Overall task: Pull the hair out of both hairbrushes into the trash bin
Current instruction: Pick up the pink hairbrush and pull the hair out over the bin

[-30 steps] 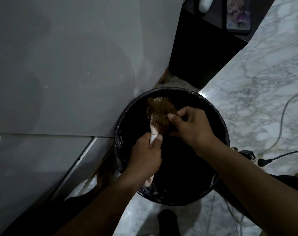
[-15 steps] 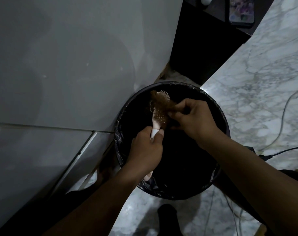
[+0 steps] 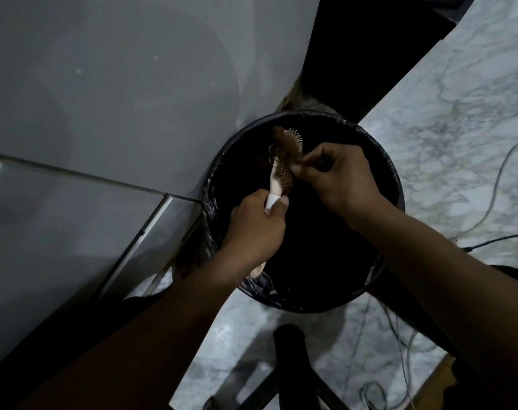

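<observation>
A round black trash bin lined with a black bag stands on the floor below me. My left hand grips the pale handle of a hairbrush and holds it over the bin's left side, bristles facing right. A clump of brown hair clings to the brush head. My right hand pinches this hair at the brush's right edge. Only one hairbrush is in view.
A grey wall and a lighter panel fill the left. The marble floor spreads to the right, with thin cables lying on it. A dark furniture piece stands behind the bin, and a dark object sits below it.
The hair clump has been drawn off the upper bristles, which now show bare at the brush tip. Both hands stay over the bin with little shift.
</observation>
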